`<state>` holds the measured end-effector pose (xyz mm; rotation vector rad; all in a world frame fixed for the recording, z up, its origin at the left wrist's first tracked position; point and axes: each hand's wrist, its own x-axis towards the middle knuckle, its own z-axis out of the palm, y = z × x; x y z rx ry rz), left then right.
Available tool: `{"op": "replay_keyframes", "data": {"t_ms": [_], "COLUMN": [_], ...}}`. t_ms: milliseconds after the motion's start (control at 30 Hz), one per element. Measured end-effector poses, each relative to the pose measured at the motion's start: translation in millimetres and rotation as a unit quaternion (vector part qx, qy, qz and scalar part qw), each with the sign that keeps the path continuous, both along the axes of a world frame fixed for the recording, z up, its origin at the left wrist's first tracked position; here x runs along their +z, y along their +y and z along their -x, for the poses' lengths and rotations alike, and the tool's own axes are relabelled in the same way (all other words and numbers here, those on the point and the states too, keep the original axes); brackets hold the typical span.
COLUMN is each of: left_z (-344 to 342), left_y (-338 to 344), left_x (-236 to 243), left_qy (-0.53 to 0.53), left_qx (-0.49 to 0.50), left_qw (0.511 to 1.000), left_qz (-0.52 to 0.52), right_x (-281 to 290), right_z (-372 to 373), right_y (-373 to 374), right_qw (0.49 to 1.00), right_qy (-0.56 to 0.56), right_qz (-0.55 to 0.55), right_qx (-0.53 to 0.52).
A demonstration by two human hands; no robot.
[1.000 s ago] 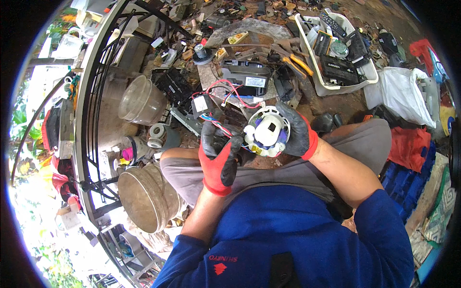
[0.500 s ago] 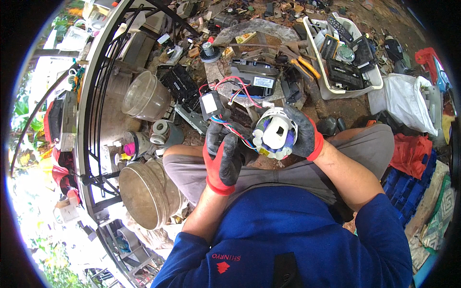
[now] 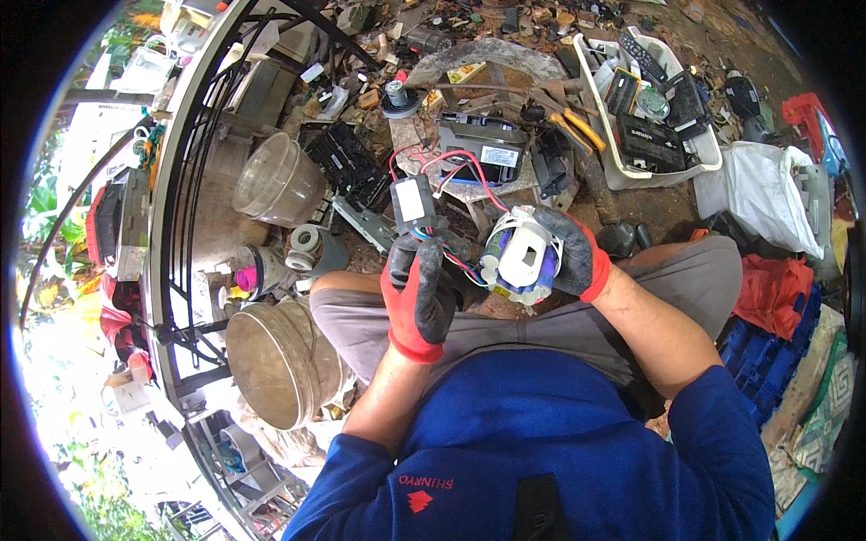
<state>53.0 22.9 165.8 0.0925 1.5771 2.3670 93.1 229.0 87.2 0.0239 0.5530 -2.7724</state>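
Observation:
Both my hands wear black-and-red gloves and are raised over my crossed legs. My left hand (image 3: 419,293) pinches the lower end of a small black box module (image 3: 413,204) with a white label. Red and black wires loop from its top, and a bundle of multicoloured wires (image 3: 458,261) runs from its lower end toward the other part. In my right hand (image 3: 575,257) is a round white plastic holder (image 3: 525,256) with purple-blue cylinders, apparently battery cells, around its sides. My fingers wrap its right side. The wires' far ends are partly hidden.
Ahead lie a dark plastic housing (image 3: 483,149) and orange-handled pliers (image 3: 585,132). A white bin (image 3: 713,169) of electronic parts stands at the far right. Left are a clear tub (image 3: 280,180), a large bucket (image 3: 271,361) and a metal rack (image 3: 162,225). Scrap litters the ground.
The black module has shifted slightly right and tilted more upright in my left hand. My right hand has turned the white holder a little, and the red wire between them looks more stretched.

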Motion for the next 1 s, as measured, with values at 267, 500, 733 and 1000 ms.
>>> {"op": "replay_keyframes", "data": {"t_ms": [267, 500, 733, 1000], "left_z": [5.4, 6.2, -0.3, 0.7], "left_y": [-7.8, -4.8, -1.1, 4.7], "left_x": [-6.6, -8.9, 2.1, 7.3], "left_qy": [0.008, 0.011, 0.008, -0.015], "left_qx": [-0.021, -0.015, -0.044, -0.059], "left_qw": [1.0, 1.0, 0.998, 0.998], "left_qz": [0.013, 0.008, -0.043, -0.028], "right_x": [-7.2, -13.7, -20.2, 0.7], "right_z": [0.1, 0.8, 3.2, -4.8], "right_y": [-2.2, 0.8, -0.6, -2.6], "right_qw": [0.999, 0.996, 0.993, 0.988], "right_qy": [-0.027, 0.014, -0.078, 0.121], "right_qz": [0.021, 0.091, 0.091, -0.021], "right_qx": [-0.01, 0.02, -0.014, -0.097]}}
